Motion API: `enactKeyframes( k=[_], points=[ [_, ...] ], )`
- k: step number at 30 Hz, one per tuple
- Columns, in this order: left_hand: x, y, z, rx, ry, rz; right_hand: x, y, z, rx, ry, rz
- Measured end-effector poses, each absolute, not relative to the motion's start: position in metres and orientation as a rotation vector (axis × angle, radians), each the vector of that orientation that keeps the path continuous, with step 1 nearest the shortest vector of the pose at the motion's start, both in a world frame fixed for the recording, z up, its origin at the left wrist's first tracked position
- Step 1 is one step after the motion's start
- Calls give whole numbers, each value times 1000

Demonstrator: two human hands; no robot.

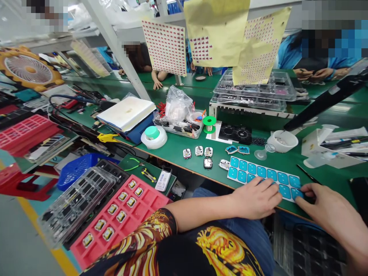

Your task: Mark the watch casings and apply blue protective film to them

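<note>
A white sheet of blue sticker pads lies on the green table near its front edge. My left hand rests on the sheet's near side, fingers curled and pressing down on it. My right hand reaches in from the right, its fingertips pinching at a blue pad on the sheet's right end. Several small white and metal parts lie on the table left of the sheet. Two blue-rimmed frames sit just behind it.
A white cup, a green wire spool, a parts tray with a plastic bag and stacked clear trays stand behind. A red tray of parts sits at lower left. Other people work across the table.
</note>
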State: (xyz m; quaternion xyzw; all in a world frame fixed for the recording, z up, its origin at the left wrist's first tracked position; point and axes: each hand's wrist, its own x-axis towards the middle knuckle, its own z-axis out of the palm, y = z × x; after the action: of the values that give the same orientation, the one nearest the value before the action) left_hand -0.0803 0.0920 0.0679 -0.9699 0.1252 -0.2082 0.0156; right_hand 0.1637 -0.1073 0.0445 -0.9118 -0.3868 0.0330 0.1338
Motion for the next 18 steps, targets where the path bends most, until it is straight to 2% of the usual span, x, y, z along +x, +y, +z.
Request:
enactKeyframes(
  k=[4,12,18],
  points=[
    [-80,92,66,-3017,409,-600,153,-109,50,-2608,-1254,-97],
    [-79,92,63,-3014,407,-691,138,-110,53,-2589,-919,80],
    [-78,93,59,-3012,408,-659,133,-115,51,-2520,-940,78]
  ],
)
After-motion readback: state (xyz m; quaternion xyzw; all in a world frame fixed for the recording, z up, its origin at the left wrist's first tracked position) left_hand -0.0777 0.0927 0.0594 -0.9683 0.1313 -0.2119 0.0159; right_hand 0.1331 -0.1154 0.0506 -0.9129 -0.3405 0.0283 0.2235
